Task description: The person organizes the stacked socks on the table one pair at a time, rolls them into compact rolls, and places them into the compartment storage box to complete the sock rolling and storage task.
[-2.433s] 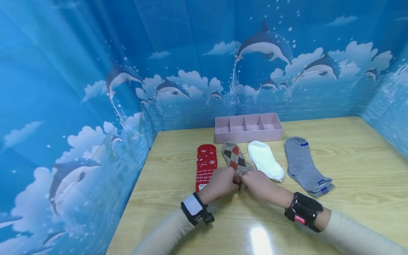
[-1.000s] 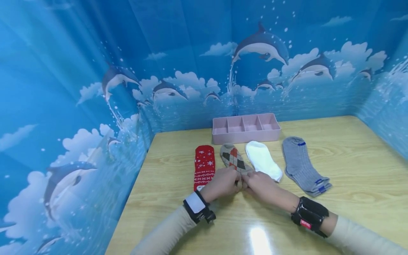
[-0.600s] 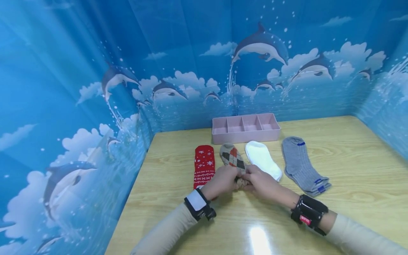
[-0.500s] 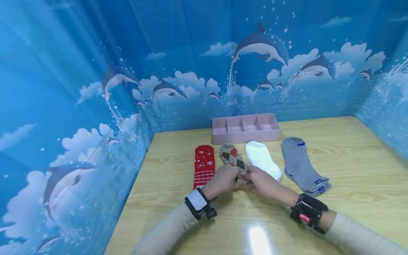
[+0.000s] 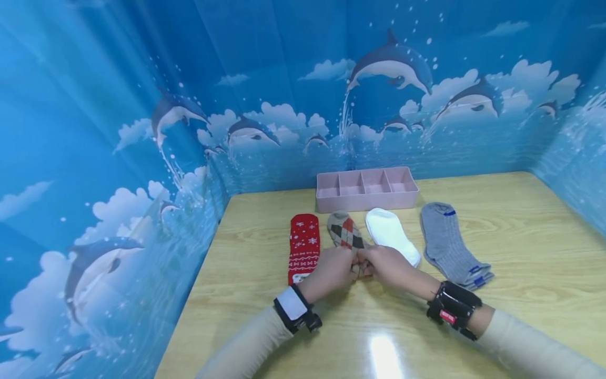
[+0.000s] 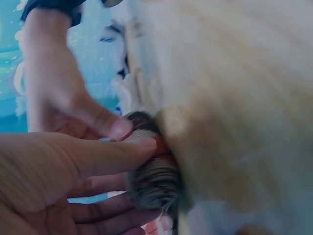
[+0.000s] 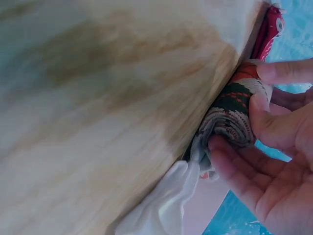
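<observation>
We see the left hand and the right hand close together at the near end of an argyle sock, which lies on the table between a red sock and a white sock; the near part of the argyle sock is wound into a roll, while its far end lies flat and points toward a pink tray with four compartments; we find the left hand pinching the roll, its thumb on one side and its fingers curved round the other, as the left wrist view shows; the right hand pinches the same roll at its other end, thumb on the outer layer and fingers beside the coil, whose spiral of layers we make out in the right wrist view; the red sock lies just beside the left hand, which partly covers it in the head view; the white sock lies near the right hand; farther to the right we see grey socks with blue marks; behind the tray hangs a blue backdrop printed with dolphins and clouds.
</observation>
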Action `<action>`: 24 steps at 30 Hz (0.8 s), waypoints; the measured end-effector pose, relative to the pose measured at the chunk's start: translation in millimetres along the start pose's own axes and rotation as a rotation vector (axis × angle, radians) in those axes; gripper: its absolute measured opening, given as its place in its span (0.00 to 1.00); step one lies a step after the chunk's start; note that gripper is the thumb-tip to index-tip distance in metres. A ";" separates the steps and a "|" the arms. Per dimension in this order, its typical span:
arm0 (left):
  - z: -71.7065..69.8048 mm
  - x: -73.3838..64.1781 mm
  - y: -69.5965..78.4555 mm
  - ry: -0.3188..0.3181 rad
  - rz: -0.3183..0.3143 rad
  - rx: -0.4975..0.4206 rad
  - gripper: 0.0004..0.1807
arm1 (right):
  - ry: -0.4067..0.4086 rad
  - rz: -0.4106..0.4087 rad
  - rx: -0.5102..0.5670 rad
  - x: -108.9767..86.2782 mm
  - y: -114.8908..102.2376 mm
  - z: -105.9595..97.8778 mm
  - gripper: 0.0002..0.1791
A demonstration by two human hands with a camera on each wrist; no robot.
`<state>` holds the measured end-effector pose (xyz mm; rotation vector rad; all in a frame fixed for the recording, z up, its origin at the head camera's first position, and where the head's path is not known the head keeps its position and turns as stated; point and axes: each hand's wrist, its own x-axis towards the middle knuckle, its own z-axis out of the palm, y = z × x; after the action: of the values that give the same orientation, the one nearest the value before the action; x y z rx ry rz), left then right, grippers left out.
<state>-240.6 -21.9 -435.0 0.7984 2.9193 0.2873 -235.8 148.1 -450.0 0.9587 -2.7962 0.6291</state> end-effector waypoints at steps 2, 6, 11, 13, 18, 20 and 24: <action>4.6 -1.0 -0.1 0.028 0.013 0.030 0.08 | 0.008 -0.020 -0.059 0.4 0.9 -0.2 0.19; 10.2 -3.1 -2.1 0.071 0.031 0.028 0.08 | 0.020 -0.099 -0.156 -1.1 2.6 2.3 0.19; 10.0 -3.7 -5.5 0.062 0.017 -0.092 0.08 | -0.015 -0.101 -0.143 -1.8 2.5 5.5 0.20; 9.2 -4.3 -6.0 0.054 0.000 -0.115 0.09 | -0.041 -0.078 -0.114 -1.4 2.3 5.1 0.21; 6.0 -4.8 -5.4 0.058 -0.001 -0.050 0.11 | -0.063 -0.053 -0.061 -1.8 4.0 2.5 0.18; 5.1 -3.8 -4.8 0.053 0.003 -0.007 0.11 | -0.054 -0.059 -0.063 -4.0 5.7 2.4 0.20; 4.0 -0.2 -4.4 0.020 -0.008 0.027 0.10 | -0.035 -0.072 -0.089 -8.2 8.6 3.8 0.28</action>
<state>-242.0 -25.1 -439.8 0.7925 2.9502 0.2567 -234.5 157.2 -458.4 1.0579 -2.7790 0.4791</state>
